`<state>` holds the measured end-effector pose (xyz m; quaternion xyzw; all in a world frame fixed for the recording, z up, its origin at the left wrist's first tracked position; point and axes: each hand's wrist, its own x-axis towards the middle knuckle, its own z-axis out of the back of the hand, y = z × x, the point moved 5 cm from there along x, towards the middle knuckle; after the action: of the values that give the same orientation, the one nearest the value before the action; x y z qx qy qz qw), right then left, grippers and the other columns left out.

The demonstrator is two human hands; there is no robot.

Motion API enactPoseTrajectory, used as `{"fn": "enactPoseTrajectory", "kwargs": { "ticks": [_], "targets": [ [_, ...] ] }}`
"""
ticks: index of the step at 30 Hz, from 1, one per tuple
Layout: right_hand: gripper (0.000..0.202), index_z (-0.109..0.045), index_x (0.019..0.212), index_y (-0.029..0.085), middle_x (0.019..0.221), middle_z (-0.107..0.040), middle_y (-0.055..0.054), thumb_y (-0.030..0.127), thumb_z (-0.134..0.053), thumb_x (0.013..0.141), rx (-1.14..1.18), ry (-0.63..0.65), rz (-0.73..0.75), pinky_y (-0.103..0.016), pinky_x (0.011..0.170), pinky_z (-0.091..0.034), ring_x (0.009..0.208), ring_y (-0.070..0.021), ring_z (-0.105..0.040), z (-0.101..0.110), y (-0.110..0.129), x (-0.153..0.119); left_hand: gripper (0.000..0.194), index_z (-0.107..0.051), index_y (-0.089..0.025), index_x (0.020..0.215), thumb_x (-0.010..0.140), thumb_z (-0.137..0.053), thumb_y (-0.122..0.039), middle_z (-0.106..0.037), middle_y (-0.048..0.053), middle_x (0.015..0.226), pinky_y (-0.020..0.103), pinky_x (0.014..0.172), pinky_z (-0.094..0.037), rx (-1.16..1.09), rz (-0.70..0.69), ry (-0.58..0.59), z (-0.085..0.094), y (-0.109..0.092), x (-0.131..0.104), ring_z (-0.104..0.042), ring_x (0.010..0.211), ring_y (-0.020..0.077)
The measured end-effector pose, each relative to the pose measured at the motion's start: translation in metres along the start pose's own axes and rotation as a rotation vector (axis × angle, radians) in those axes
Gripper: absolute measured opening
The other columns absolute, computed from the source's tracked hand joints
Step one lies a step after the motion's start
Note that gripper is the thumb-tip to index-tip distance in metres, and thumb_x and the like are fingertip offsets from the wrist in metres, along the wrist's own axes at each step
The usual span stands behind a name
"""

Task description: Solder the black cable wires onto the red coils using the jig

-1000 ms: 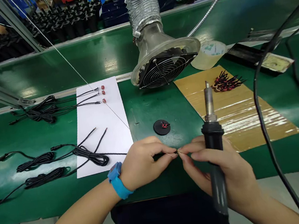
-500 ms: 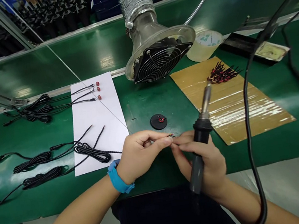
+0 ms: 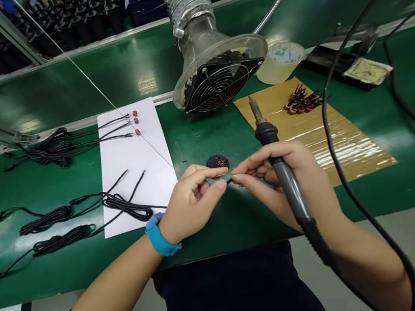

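Note:
My left hand (image 3: pixel 194 198), with a blue band (image 3: pixel 162 235) at its wrist, is closed near the table's middle, its thumb and forefinger at a short black cable end (image 3: pixel 229 181). My right hand (image 3: pixel 292 179) pinches the other side of that cable end and also carries a soldering iron (image 3: pixel 285 175), whose metal tip points up and away. Just beyond the fingertips lies a round black disc (image 3: pixel 214 162) with small red-and-black pieces on it. Coiled black cables (image 3: pixel 128 208) lie to the left, partly on white paper (image 3: pixel 134 155).
A fume extractor fan (image 3: pixel 217 87) hangs above the table's back. Brown cardboard (image 3: pixel 345 144) on the right bears a pile of red-and-black pieces (image 3: pixel 302 101). Behind it stand a tape roll (image 3: pixel 280 65) and a sponge tray (image 3: pixel 367 71). The iron's cord loops at right.
My right hand has shifted right and turned, swinging the iron's tip up and left, off the pile. A black cable end now shows between my hands' fingertips.

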<state>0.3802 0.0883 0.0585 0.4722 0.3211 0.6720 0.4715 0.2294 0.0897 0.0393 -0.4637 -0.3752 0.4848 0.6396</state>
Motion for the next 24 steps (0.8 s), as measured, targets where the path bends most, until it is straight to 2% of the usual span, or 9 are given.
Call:
{"fn": "enactPoseTrajectory", "kwargs": {
  "ticks": [3, 6, 10, 14, 18, 21, 24],
  "targets": [
    [0.03, -0.045, 0.09, 0.024, 0.075, -0.065, 0.001, 0.015, -0.068, 0.072, 0.175, -0.036, -0.035, -0.024, 0.054, -0.057, 0.062, -0.0145, -0.066, -0.001, -0.006, 0.001, 0.024, -0.068, -0.018, 0.102, 0.087, -0.049, -0.022, -0.057, 0.004, 0.079, 0.025, 0.073, -0.047, 0.006, -0.054, -0.037, 0.003, 0.0, 0.002, -0.054, 0.079, 0.0128],
    [0.033, -0.044, 0.09, 0.025, 0.075, -0.066, 0.002, 0.011, -0.068, 0.071, 0.272, -0.069, -0.012, -0.021, 0.053, -0.056, 0.062, -0.0136, -0.066, -0.004, -0.005, 0.0, 0.018, -0.07, -0.019, 0.094, 0.084, -0.056, -0.022, -0.06, 0.003, 0.075, 0.023, 0.068, -0.047, -0.037, -0.051, -0.095, 0.004, 0.002, 0.003, -0.055, 0.075, 0.0118],
    [0.036, -0.045, 0.091, 0.025, 0.077, -0.066, 0.002, 0.007, -0.068, 0.07, 0.289, -0.095, 0.043, -0.019, 0.052, -0.056, 0.068, -0.0138, -0.067, -0.007, -0.003, -0.002, 0.011, -0.071, -0.019, 0.084, 0.08, -0.061, -0.02, -0.064, 0.002, 0.075, 0.022, 0.066, -0.047, -0.086, -0.05, -0.124, 0.004, 0.002, 0.004, -0.057, 0.073, 0.0109],
    [0.036, -0.044, 0.092, 0.025, 0.079, -0.066, 0.001, 0.006, -0.066, 0.07, 0.278, -0.102, 0.057, -0.02, 0.05, -0.055, 0.069, -0.0145, -0.067, -0.007, -0.005, -0.005, 0.01, -0.072, -0.019, 0.082, 0.078, -0.063, -0.021, -0.065, 0.002, 0.073, 0.022, 0.065, -0.047, -0.102, -0.028, -0.092, 0.003, 0.002, 0.007, -0.058, 0.071, 0.0107],
    [0.035, -0.043, 0.091, 0.025, 0.079, -0.065, 0.002, 0.006, -0.065, 0.072, 0.281, -0.134, 0.066, -0.02, 0.05, -0.053, 0.066, -0.0128, -0.066, -0.008, -0.007, -0.007, 0.012, -0.072, -0.017, 0.083, 0.077, -0.064, -0.023, -0.066, 0.004, 0.078, 0.021, 0.066, -0.049, -0.166, 0.054, 0.01, 0.0, 0.006, 0.009, -0.06, 0.073, 0.0112],
    [0.034, -0.04, 0.09, 0.024, 0.079, -0.064, 0.001, 0.007, -0.065, 0.073, 0.286, -0.148, 0.009, -0.02, 0.05, -0.053, 0.064, -0.012, -0.065, -0.011, -0.011, -0.009, 0.015, -0.072, -0.016, 0.086, 0.079, -0.062, -0.025, -0.066, 0.005, 0.08, 0.022, 0.071, -0.05, -0.166, 0.109, 0.046, -0.003, 0.008, 0.008, -0.061, 0.076, 0.0116],
    [0.033, -0.04, 0.089, 0.024, 0.078, -0.063, 0.001, 0.01, -0.066, 0.072, 0.224, -0.191, -0.012, -0.025, 0.056, -0.054, 0.068, -0.0136, -0.065, -0.012, -0.016, -0.012, 0.017, -0.072, -0.015, 0.087, 0.078, -0.062, -0.026, -0.064, 0.004, 0.078, 0.022, 0.065, -0.05, -0.215, 0.187, 0.065, -0.008, 0.012, 0.007, -0.06, 0.067, 0.01]
  ]
}}
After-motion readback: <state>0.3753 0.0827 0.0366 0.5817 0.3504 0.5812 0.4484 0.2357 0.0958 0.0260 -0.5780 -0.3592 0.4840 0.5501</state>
